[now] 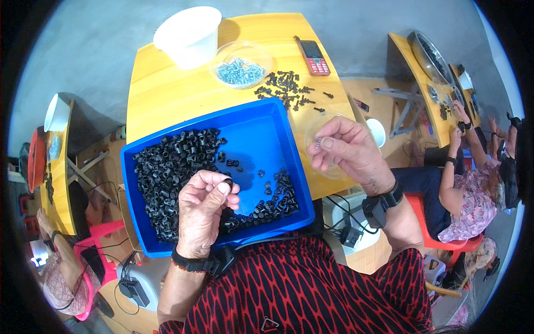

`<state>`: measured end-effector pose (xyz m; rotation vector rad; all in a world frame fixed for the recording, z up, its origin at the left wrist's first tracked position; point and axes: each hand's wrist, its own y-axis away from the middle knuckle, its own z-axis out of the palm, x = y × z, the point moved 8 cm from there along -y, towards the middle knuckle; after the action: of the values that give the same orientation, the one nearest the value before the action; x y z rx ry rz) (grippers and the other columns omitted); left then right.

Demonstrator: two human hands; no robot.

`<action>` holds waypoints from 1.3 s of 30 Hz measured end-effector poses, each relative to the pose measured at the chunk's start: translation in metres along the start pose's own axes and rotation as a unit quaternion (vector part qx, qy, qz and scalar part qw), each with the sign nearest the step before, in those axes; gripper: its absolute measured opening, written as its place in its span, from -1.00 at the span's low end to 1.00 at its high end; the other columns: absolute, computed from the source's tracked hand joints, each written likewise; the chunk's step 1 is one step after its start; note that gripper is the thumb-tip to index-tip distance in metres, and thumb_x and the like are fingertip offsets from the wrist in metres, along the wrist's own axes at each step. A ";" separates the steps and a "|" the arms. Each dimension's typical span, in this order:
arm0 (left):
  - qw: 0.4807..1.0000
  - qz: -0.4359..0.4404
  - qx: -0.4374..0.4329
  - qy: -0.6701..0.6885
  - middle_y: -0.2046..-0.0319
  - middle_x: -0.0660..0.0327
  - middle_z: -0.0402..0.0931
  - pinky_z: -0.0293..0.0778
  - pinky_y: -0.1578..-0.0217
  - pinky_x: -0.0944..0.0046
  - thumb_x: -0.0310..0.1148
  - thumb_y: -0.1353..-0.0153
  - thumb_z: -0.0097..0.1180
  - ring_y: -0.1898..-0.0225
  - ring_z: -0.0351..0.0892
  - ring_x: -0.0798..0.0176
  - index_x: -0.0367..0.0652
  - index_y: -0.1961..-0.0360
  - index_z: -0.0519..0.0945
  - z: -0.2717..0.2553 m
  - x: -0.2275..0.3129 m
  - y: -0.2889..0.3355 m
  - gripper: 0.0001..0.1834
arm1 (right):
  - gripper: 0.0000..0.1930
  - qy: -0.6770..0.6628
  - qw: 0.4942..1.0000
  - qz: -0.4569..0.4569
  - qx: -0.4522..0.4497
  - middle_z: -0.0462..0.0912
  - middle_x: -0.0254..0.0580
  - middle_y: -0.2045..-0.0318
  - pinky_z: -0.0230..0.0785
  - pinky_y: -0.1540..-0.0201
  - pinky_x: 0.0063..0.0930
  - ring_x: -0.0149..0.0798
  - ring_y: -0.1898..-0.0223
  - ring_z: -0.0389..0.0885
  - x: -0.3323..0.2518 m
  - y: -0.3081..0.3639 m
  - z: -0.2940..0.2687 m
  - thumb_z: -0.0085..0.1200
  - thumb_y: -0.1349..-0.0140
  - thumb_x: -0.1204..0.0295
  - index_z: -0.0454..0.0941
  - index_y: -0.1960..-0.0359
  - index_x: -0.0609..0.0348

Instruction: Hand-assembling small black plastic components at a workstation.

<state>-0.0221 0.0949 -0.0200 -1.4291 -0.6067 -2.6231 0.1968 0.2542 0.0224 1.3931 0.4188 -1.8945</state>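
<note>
My left hand (201, 209) is closed over the blue tray (261, 125), pinching a small black plastic part (227, 182) between thumb and fingers. To the right of the tray, my right hand (350, 150) pinches a tiny silvery screw (319, 143); the fingers hide part of it. Below that hand, a clear round dish (309, 131) shows only partly. A large heap of black plastic parts (167, 167) fills the tray's left side. A smaller group of them (283, 195) lies along its right and near edges.
On the yellow table (161, 83) stand a white tub (189, 36) and a clear bowl of silvery screws (240, 72). Nearby lie black assembled pieces (286, 86) and a red keypad phone (314, 58). Other people work at tables on both sides, one on a red chair (417, 214).
</note>
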 end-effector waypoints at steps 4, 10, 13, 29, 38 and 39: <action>1.000 0.000 0.006 -0.005 0.34 0.09 0.63 0.61 0.35 0.30 -0.40 -0.31 0.22 0.42 0.64 0.30 -0.23 0.22 0.55 0.001 0.001 0.001 -0.86 | -0.88 -0.019 1.000 0.005 -0.012 0.72 0.03 0.23 0.64 0.31 -0.45 -0.21 0.31 0.76 0.008 -0.006 0.014 0.07 -0.37 0.54 0.54 0.12 0.29; 1.000 -0.002 0.004 -0.002 0.32 0.06 0.65 0.62 0.35 0.32 -0.45 -0.30 0.21 0.42 0.65 0.30 -0.27 0.20 0.58 0.001 0.001 0.001 -0.88 | -0.89 0.018 0.999 0.008 -0.041 0.72 0.09 0.18 0.65 0.28 -0.43 -0.17 0.28 0.76 0.012 -0.012 0.039 0.07 -0.38 0.53 0.54 0.11 0.27; 1.000 -0.008 0.001 0.003 0.30 0.04 0.66 0.62 0.34 0.32 -0.48 -0.29 0.23 0.40 0.66 0.30 -0.29 0.17 0.58 -0.002 -0.002 0.002 -0.86 | -0.88 0.040 0.997 0.000 -0.062 0.71 0.06 0.17 0.63 0.29 -0.46 -0.20 0.26 0.75 0.020 -0.017 0.055 0.09 -0.38 0.51 0.55 0.12 0.26; 0.998 -0.004 -0.056 0.015 0.29 0.13 0.67 0.60 0.32 0.39 -0.46 -0.31 0.20 0.36 0.64 0.39 -0.29 0.15 0.60 0.009 0.001 0.002 -0.86 | -0.94 0.120 0.988 -0.057 -0.074 0.68 -0.34 0.36 0.51 0.32 -0.68 -0.57 0.36 0.62 0.039 -0.030 0.109 0.18 -0.32 0.54 0.62 0.23 0.25; 0.998 -0.011 -0.052 0.024 0.34 0.16 0.67 0.59 0.37 0.40 -0.45 -0.30 0.23 0.40 0.62 0.40 -0.27 0.19 0.59 0.008 0.000 0.002 -0.86 | -0.91 0.228 0.960 -0.141 -0.076 0.59 -0.27 0.28 0.50 0.31 -0.61 -0.47 0.30 0.63 0.029 -0.028 0.114 0.19 -0.28 0.59 0.61 0.19 0.26; 0.998 -0.008 -0.052 0.026 0.35 0.16 0.67 0.59 0.38 0.41 -0.45 -0.29 0.24 0.41 0.62 0.40 -0.27 0.19 0.59 0.008 0.001 0.002 -0.86 | -0.91 0.227 0.960 -0.141 -0.077 0.59 -0.27 0.28 0.50 0.31 -0.61 -0.47 0.30 0.63 0.028 -0.028 0.115 0.19 -0.28 0.59 0.61 0.19 0.26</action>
<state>-0.0155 0.0964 -0.0150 -1.3817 -0.4844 -2.7320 0.0947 0.1898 0.0335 1.7325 1.0147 -1.6968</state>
